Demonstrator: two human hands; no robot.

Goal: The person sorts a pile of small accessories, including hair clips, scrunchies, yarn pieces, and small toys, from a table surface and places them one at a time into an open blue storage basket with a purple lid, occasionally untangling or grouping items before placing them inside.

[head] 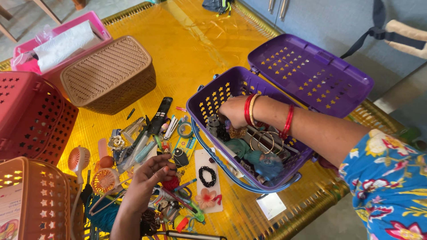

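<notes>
I'd keep right hand fingers, shut on sth unclear, low in purple basket; left hand, 7 o'clock, pinches sm item.

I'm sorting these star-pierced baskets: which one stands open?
The purple plastic basket, lid flipped back, right hand inside it; the others sit shut.
</notes>
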